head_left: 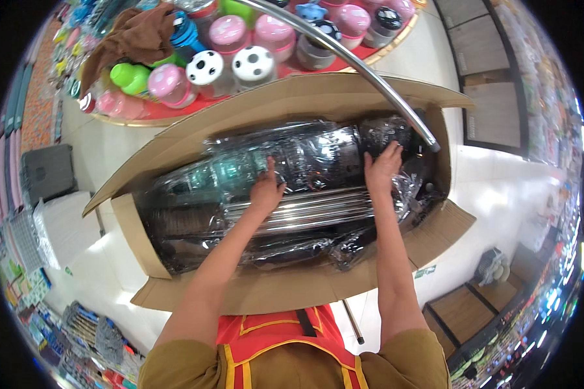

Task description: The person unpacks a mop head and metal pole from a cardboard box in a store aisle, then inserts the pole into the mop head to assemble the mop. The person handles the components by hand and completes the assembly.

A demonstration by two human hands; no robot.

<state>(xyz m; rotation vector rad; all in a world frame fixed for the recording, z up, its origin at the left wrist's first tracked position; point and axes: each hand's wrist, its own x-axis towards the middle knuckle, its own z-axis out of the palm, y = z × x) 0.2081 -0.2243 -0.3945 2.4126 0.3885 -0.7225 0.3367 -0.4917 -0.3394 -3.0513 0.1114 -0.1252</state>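
Inside a long open cardboard box (292, 290) lie several black parts wrapped in clear plastic (292, 155) and a row of shiny metal tubes (311, 211). My left hand (267, 189) rests on the wrapped black parts near the box's middle, index finger stretched forward, holding nothing. At the right end, my right hand (384, 167) lies with fingers apart by a rounded, plastic-wrapped black piece (386, 129). A curved chrome tube (376, 81) crosses over the far flap, its lower end above the box's right side.
Beyond the box, a red round display table (217, 106) holds pink, green and football-topped jars and bottles, with a brown cloth (133, 42). Shelving stands at right, including a dark-framed cabinet (493, 110). A grey panel (47, 174) and white box (71, 227) are at left.
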